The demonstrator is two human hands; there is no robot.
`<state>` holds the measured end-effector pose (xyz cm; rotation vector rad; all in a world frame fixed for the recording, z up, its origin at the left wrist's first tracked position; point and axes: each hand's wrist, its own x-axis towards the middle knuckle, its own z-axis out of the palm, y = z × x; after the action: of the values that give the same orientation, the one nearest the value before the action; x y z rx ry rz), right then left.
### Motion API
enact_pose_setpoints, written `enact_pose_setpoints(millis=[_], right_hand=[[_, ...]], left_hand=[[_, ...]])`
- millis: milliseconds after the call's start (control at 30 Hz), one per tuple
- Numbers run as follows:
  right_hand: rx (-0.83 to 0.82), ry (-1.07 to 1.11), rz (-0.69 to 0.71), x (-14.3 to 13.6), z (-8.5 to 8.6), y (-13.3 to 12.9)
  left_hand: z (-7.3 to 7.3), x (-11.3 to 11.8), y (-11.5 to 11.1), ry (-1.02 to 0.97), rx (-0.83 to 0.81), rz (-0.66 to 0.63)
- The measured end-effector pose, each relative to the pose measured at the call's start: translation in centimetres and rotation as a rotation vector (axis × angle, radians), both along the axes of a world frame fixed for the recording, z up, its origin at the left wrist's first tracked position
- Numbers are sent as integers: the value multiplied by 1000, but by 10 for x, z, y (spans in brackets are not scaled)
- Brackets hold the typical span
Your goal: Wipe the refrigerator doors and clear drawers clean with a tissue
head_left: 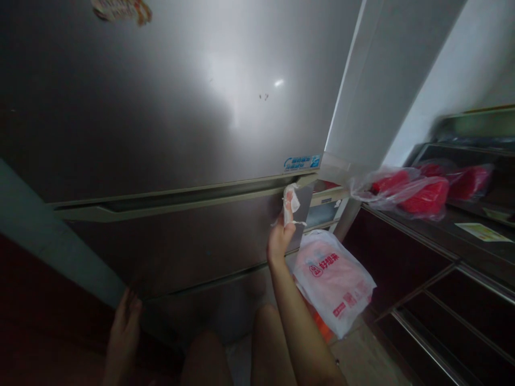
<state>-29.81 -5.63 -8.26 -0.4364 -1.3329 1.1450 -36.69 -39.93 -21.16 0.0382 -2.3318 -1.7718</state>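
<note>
Two bare hands are reaching to opposite sides of a refrigerator's grey middle door (181,241), seen from above by a person whose bent knees (265,327) are showing below it. At the door's upper right corner, the right hand (279,244) is closing its fingers loosely around a crumpled white tissue (295,200), seemingly pinching it so that it is lying between skin and metal. At the door's lower left edge, the left hand (124,324) is bending its fingers partway, perhaps for steadiness; dimness and blur are hiding whether it is gripping anything. Above the door, a blue sticker (301,162) is marking the upper panel (161,107). Just right of the door and lower, a white plastic bag (336,279) with red print is slumping over something orange (322,324). Farther right, clear plastic (372,187) is wrapping red items (426,194) on a dark counter (462,214), probably keeping them bundled together.
</note>
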Motion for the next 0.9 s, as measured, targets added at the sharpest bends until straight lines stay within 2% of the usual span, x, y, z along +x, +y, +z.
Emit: enact_pose_setpoints(millis=[67, 133, 200, 333, 400, 467, 567, 700, 900], right_hand=[[122, 7, 34, 4, 8, 2], [214, -27, 46, 6, -2, 6], [266, -90, 33, 9, -26, 8], [279, -202, 40, 18, -84, 2], [201, -212, 38, 23, -109, -9], [48, -220, 20, 27, -128, -22], [-148, -235, -28, 27, -146, -40], [-266, -218, -83, 22, -147, -52], [-353, -158, -20, 8, -116, -53]], left_hand=[[10, 5, 7, -46, 36, 21], [14, 8, 11, -43, 59, 24], [13, 8, 13, -16, 84, -1], [2, 2, 8, 1, 102, -29], [-2, 0, 5, -19, 97, -27], [-4, -1, 4, -33, 89, -21], [-3, 0, 5, -12, 102, -29], [-5, 1, 7, 23, 107, -17], [-14, -3, 4, 27, 100, -21]])
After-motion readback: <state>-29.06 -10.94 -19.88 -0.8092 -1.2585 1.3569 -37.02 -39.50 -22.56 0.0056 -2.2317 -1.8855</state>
